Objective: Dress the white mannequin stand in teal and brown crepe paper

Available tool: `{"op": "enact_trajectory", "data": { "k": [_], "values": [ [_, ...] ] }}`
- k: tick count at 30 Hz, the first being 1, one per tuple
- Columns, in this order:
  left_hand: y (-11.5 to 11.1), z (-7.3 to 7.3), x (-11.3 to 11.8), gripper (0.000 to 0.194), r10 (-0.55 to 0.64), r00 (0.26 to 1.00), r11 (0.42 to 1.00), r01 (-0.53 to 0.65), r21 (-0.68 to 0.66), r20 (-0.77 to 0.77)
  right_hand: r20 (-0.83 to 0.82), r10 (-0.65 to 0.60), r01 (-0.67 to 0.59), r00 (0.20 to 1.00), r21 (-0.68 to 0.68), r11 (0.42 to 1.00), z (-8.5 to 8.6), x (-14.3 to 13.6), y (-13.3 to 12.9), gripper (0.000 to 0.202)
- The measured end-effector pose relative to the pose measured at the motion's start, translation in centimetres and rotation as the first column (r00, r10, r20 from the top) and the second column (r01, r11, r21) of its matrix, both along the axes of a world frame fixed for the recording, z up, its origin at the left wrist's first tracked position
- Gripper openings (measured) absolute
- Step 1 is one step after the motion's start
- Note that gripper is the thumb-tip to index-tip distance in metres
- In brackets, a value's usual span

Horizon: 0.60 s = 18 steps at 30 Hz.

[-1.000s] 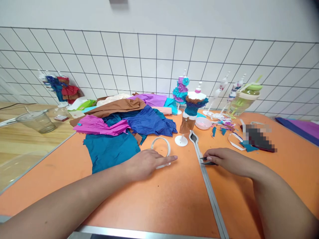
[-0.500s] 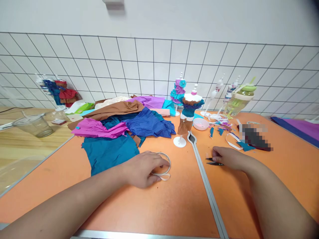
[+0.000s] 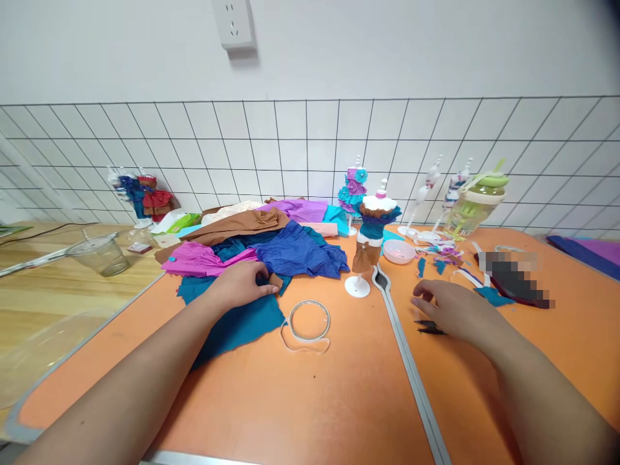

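Observation:
My left hand [image 3: 242, 284] reaches over crumpled paper, thumb and fingers apart. It is beside a small brown scrap [image 3: 276, 281], above the teal sheet [image 3: 242, 332] and next to the blue sheet [image 3: 303, 252]. A narrow roll of pale tape [image 3: 310, 302], its loose end curling, lies on the orange table. Over the right part of the table is my right hand [image 3: 448, 307], thumb and forefinger apart. Small black snips [image 3: 429, 327] stick out from beneath its palm, seemingly held by the hidden fingers. A small dress form [image 3: 371, 226] in brown, white and teal paper stands between the hands.
Behind the dress form stands another with purple and turquoise flowers [image 3: 356, 187]. A pink bowl [image 3: 398, 252], paper scraps [image 3: 440, 265], a green-lidded bottle [image 3: 479, 206] and a dark partly blurred object [image 3: 518, 284] are at right. A clear cup [image 3: 104, 255] lies left.
My left hand has let go of the tape roll and moved left and back to the paper pile. My right thumb and forefinger have spread apart. The view has tilted up slightly.

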State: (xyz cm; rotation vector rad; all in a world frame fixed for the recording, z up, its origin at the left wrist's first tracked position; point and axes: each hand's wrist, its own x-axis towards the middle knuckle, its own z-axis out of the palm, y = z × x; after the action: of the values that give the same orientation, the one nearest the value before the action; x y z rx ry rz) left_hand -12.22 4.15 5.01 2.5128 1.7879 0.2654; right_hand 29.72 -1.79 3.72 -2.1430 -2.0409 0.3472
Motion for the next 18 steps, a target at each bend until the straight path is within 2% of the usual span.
{"op": "enact_trajectory", "data": {
  "k": [3, 6, 8, 11, 12, 14, 16, 17, 18],
  "values": [
    [0.2, -0.7, 0.3, 0.039, 0.006, 0.999, 0.997, -0.003, 0.082, -0.041, -0.008, 0.053, -0.053, 0.999, 0.048, 0.997, 0.6, -1.5, -0.4, 0.021],
    [0.3, -1.3, 1.0, 0.027, 0.023, 0.999, 0.996, -0.025, 0.087, 0.025, -0.024, 0.24, -0.235, 0.971, 0.12, 0.965, 0.8, -3.4, -1.1, 0.021],
    [0.6, -1.3, 1.0, 0.029, 0.052, 0.976, 0.998, -0.055, 0.009, 0.211, -0.063, 0.434, -0.415, 0.899, 0.198, 0.888, 0.6, -5.0, -1.7, 0.021],
    [0.9, -0.6, 0.2, 0.037, 0.127, 0.877, 0.992, -0.113, -0.059, 0.464, -0.099, 0.67, -0.637, 0.736, 0.237, 0.734, -0.2, -7.7, -2.8, 0.031],
    [1.0, -0.2, -0.1, 0.039, 0.141, 0.853, 0.99, -0.137, -0.046, 0.503, -0.099, 0.719, -0.689, 0.688, 0.222, 0.69, -0.5, -8.6, -3.1, 0.036],
    [0.9, 0.6, -0.7, 0.036, 0.143, 0.824, 0.983, -0.181, 0.016, 0.549, -0.096, 0.76, -0.742, 0.643, 0.168, 0.649, -1.2, -10.2, -3.7, 0.045],
    [0.5, 1.4, -0.5, 0.031, 0.131, 0.748, 0.969, -0.235, 0.075, 0.651, -0.1, 0.765, -0.756, 0.636, 0.119, 0.643, -1.9, -11.5, -4.0, 0.052],
    [0.1, 1.7, -0.1, 0.029, 0.118, 0.665, 0.964, -0.255, 0.076, 0.738, -0.111, 0.766, -0.759, 0.634, 0.103, 0.643, -2.3, -12.1, -4.1, 0.055],
    [-0.4, 1.9, 0.6, 0.029, 0.105, 0.536, 0.965, -0.26, 0.046, 0.838, -0.127, 0.767, -0.762, 0.629, 0.098, 0.64, -2.7, -12.6, -4.2, 0.058]
  ]
}}
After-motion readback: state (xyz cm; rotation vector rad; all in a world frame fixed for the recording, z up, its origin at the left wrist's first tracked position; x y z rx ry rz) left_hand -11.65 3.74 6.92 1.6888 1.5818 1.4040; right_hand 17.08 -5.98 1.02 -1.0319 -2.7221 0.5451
